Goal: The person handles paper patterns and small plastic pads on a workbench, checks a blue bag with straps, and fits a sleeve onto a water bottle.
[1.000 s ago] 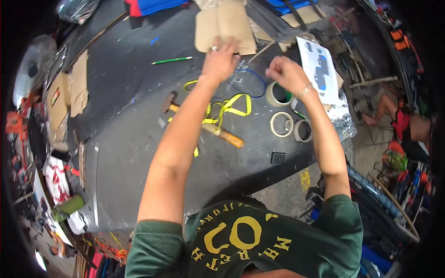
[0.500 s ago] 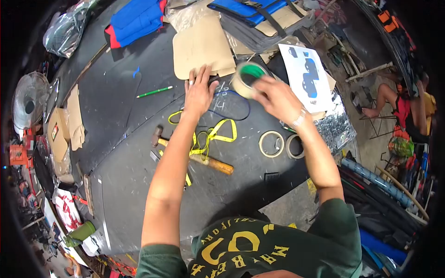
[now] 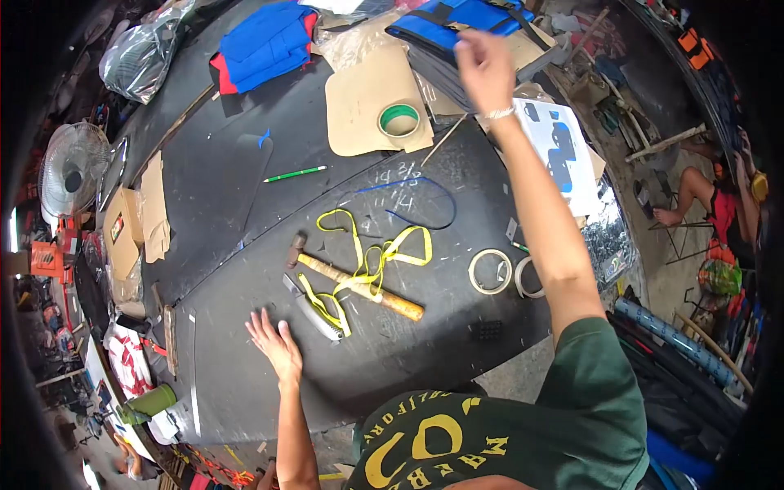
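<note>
My left hand rests on the dark table near its front edge, fingers spread, holding nothing. Close to it lie a utility knife, a wooden-handled hammer and a tangled yellow tape measure. My right hand reaches to the back right, over the edge of a blue bag with black straps. Its fingers look loosely bent and apart, and I see nothing held in them. A tape roll with a green core sits on a tan cardboard pattern.
Two more tape rolls lie at the right. A green pencil and a blue cord lie mid-table. A printed sheet is beneath my right forearm. A fan stands left; another person sits at the far right.
My right hand has let go of the tape roll, now on the cardboard, and moved up toward the blue bag. My left hand has left the cardboard and come back toward the near left.
</note>
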A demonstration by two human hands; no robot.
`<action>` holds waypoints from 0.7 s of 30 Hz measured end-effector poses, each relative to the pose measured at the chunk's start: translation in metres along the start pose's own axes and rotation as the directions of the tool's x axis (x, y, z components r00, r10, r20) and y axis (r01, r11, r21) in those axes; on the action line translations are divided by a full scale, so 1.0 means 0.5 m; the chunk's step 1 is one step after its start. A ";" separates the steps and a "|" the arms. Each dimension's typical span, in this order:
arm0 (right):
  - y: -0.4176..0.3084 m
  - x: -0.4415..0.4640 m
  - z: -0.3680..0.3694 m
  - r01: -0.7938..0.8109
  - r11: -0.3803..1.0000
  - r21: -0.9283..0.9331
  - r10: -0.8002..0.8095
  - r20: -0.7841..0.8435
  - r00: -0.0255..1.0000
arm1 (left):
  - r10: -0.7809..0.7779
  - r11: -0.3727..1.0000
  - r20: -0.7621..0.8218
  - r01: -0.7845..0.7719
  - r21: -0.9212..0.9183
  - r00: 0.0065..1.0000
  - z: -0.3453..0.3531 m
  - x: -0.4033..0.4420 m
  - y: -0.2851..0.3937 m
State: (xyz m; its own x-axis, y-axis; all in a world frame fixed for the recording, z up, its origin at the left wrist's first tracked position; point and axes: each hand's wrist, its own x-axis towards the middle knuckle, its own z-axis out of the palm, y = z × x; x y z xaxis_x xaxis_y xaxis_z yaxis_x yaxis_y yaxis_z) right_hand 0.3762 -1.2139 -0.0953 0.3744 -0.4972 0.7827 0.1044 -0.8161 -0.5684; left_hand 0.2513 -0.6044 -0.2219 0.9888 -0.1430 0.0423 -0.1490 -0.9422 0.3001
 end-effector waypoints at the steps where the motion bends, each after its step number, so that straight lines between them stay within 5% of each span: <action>1: 0.054 0.032 0.006 -0.044 0.998 -0.033 0.043 -0.030 0.999 | -0.041 0.999 0.033 0.040 0.010 0.999 0.006 -0.013 -0.014; 2: 0.134 0.065 0.017 -0.093 0.952 -0.293 0.083 -0.045 0.996 | -0.041 0.998 0.040 0.039 0.050 0.998 0.005 -0.014 -0.009; 4: 0.256 0.106 0.026 -0.265 0.824 -0.501 0.314 0.014 0.949 | -0.045 0.991 0.060 0.037 0.126 0.997 0.002 -0.015 0.018; 6: 0.249 0.156 0.024 -0.383 0.708 -0.594 0.581 0.182 0.793 | -0.043 0.991 0.030 0.039 0.126 0.999 0.006 -0.019 0.008; 9: 0.280 0.194 0.031 -0.503 0.599 -0.624 0.759 0.240 0.606 | -0.048 0.994 0.023 0.046 0.100 0.999 0.001 -0.017 0.011; 12: 0.305 0.192 0.061 -0.440 0.520 -0.732 0.720 0.098 0.687 | -0.065 0.996 -0.001 0.065 0.054 0.998 0.010 -0.020 0.004; 15: 0.165 0.172 0.023 -0.783 0.540 -0.308 0.833 0.065 0.549 | -0.051 0.997 -0.008 0.052 0.056 0.999 0.009 -0.012 -0.001; 16: 0.276 0.181 0.055 -0.911 0.370 0.184 0.825 0.385 0.413 | -0.059 0.997 -0.004 0.059 0.054 0.998 0.007 -0.019 0.000; 18: 0.288 0.227 0.017 -0.909 0.284 0.304 0.749 0.521 0.409 | -0.055 0.998 -0.015 0.056 0.038 0.998 0.006 -0.022 0.001; 19: 0.346 0.264 0.002 -0.886 0.408 0.220 0.653 0.608 0.452 | -0.050 0.998 -0.021 0.051 0.035 0.999 0.008 -0.021 0.000; 20: 0.100 0.242 -0.081 -0.954 0.185 0.237 0.673 0.676 0.299 | -0.043 0.999 -0.027 0.044 0.031 0.999 0.009 -0.022 -0.002; 21: 0.133 0.246 -0.102 -0.887 0.305 0.347 0.560 0.688 0.462 | -0.038 0.999 -0.033 0.038 0.017 0.999 0.006 -0.023 0.001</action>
State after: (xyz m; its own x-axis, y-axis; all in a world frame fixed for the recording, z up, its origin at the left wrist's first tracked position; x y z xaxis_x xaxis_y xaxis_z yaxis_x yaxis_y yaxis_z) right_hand 0.3821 -1.3441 -0.0238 0.8649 -0.4845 -0.1315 0.0194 0.2940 -0.9556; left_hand 0.2399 -0.6042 -0.2254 0.9933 -0.0970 0.0627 -0.1110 -0.9519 0.2855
